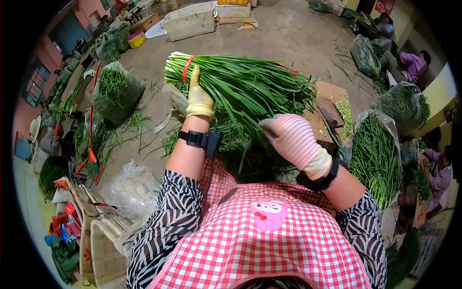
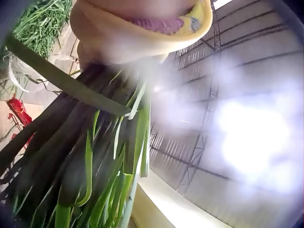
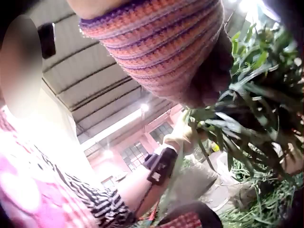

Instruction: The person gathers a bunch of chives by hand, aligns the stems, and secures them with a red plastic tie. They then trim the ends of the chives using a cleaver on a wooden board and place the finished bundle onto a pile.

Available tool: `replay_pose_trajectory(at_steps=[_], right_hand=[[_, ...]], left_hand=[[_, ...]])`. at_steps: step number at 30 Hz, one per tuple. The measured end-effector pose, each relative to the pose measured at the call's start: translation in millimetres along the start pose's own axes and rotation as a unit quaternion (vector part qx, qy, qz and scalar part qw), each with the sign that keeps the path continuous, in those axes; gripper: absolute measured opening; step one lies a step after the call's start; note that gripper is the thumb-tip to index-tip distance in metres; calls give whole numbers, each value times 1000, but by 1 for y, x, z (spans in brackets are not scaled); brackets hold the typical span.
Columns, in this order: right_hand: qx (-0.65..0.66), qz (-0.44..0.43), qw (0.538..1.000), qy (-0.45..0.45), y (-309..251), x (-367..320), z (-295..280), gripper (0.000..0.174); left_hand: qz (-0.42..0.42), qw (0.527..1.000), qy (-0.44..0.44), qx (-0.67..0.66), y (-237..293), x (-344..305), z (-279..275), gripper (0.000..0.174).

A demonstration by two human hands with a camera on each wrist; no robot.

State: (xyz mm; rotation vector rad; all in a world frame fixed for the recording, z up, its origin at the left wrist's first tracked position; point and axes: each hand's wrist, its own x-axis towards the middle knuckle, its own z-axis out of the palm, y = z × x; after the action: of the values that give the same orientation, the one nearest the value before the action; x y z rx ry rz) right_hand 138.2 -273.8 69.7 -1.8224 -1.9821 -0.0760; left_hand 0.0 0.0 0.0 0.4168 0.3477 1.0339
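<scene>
A bundle of long green leaves with pale stems (image 1: 250,84) is held sideways in the head view, a red band (image 1: 188,69) around its stem end. The yellow-gloved left hand (image 1: 198,94) grips it beside the band, thumb on top and fingers hidden beneath. In the left wrist view the leaves (image 2: 71,152) fan out from the glove (image 2: 142,33). The right hand (image 1: 293,139), in a striped glove, pinches leaves at the bundle's lower edge. The right wrist view shows this glove (image 3: 166,52) with curled fingers against the leaf ends (image 3: 247,118).
Below the bundle are more loose greens and a board (image 1: 332,91) with a dark blade-like piece and cut bits. Filled bags (image 1: 375,159) stand at right, another bag (image 1: 118,96) at left. Clear plastic (image 1: 131,188) lies lower left. A white crate (image 1: 188,21) is farther off; people sit at right.
</scene>
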Motion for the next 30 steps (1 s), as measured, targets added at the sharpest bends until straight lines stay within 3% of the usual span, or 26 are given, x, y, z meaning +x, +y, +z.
replay_pose_trajectory(at_steps=[2, 3, 8, 16, 24, 27, 30], right_hand=[[-50, 0, 997, 62, -4, 7, 18, 18], [-58, 31, 997, 27, -3, 11, 15, 21], [-63, 92, 993, 28, -2, 32, 27, 31], [128, 252, 957, -62, 8, 46, 28, 39], [331, 248, 910, -40, 24, 38, 44, 42], [264, 246, 931, -57, 26, 35, 41, 41], [312, 266, 909, -68, 25, 32, 38, 39]], left_hand=[[-5, 1000, 1, -11, -1, -6, 2, 58], [-8, 1000, 4, -21, -9, -8, 7, 59], [-2, 1000, -9, -28, -8, -13, 15, 60], [-22, 999, -15, -44, -12, -19, 17, 59], [-7, 999, -24, -34, -16, -16, 13, 55], [-3, 999, -32, -26, -15, -14, 11, 56], [-15, 999, -37, -33, -13, -13, 8, 56]])
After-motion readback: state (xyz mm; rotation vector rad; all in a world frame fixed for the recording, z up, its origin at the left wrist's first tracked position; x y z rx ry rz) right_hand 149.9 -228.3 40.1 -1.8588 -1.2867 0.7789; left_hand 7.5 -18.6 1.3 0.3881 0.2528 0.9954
